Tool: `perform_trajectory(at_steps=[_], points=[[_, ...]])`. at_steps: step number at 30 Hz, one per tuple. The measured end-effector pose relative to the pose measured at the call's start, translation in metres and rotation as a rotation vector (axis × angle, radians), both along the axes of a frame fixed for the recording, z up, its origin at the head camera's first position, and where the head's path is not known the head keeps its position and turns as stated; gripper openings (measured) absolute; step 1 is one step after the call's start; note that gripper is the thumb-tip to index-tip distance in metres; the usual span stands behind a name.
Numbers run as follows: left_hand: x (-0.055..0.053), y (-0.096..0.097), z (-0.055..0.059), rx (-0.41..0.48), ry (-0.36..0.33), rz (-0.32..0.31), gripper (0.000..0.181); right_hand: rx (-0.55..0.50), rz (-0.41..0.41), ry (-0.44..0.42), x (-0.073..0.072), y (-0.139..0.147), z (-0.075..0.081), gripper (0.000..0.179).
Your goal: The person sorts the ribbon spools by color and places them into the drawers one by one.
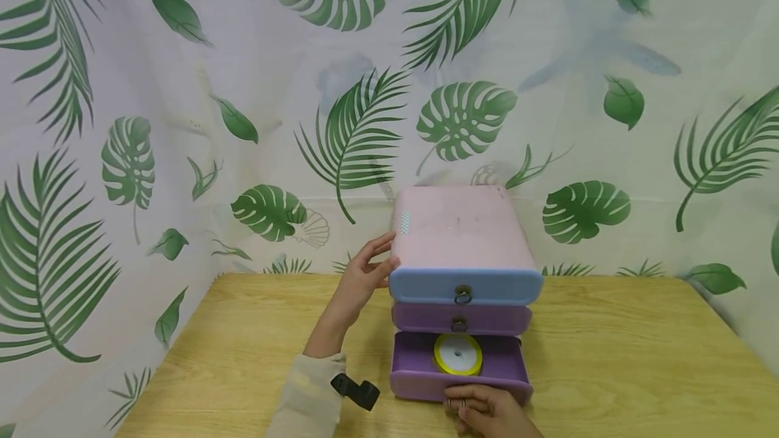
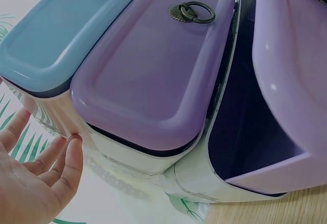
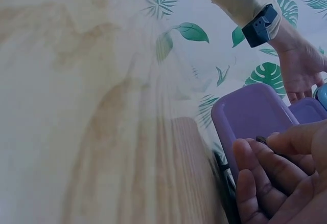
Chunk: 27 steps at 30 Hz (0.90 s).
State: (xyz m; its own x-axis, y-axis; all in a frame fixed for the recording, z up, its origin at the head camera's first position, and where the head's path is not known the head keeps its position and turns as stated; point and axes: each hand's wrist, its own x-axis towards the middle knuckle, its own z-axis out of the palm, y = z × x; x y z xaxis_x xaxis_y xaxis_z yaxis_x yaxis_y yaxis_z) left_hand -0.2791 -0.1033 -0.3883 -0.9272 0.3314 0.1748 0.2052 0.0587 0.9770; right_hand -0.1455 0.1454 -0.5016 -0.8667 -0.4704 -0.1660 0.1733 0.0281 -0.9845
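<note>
A small three-drawer cabinet has a pink top (image 1: pixel 459 228), a blue top drawer (image 1: pixel 426 286) and a purple middle drawer (image 1: pixel 420 320), both pushed in. The purple bottom drawer (image 1: pixel 420 384) is pulled out, with a ribbon spool (image 1: pixel 458 355), white-faced and yellow-rimmed, inside it. At the bottom drawer's front, my right hand (image 1: pixel 489 411) pinches its ring pull (image 3: pixel 261 139) between thumb and fingers. My left hand (image 1: pixel 362 279) touches the cabinet's left side near the top, its fingers fairly straight in the left wrist view.
The cabinet stands on a wood-grain table (image 1: pixel 255 336), close to a hanging cloth (image 1: pixel 201 86) printed with green leaves. Bronze ring pulls hang on the blue and middle drawers. A black strap device (image 1: pixel 356 391) sits on my left wrist.
</note>
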Motion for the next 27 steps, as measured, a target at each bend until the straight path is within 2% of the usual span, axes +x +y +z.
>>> perform_trajectory(at_steps=[10, 19, 23, 27], points=[[0.000, -0.001, -0.001, 0.001, -0.002, 0.002, 0.055, -0.063, 0.027, -0.003, -0.007, 0.003, -0.002, 0.047], [0.000, -0.001, -0.001, 0.002, 0.007, -0.004, 0.055, -0.034, -0.074, 0.073, -0.014, 0.001, 0.002, 0.044], [0.000, 0.000, 0.000, 0.004, 0.005, -0.001, 0.054, -0.020, -0.088, 0.072, -0.018, 0.001, 0.004, 0.045], [0.001, 0.000, 0.000, 0.006, -0.006, 0.003, 0.054, 0.048, -0.111, 0.069, -0.022, 0.001, 0.005, 0.045]])
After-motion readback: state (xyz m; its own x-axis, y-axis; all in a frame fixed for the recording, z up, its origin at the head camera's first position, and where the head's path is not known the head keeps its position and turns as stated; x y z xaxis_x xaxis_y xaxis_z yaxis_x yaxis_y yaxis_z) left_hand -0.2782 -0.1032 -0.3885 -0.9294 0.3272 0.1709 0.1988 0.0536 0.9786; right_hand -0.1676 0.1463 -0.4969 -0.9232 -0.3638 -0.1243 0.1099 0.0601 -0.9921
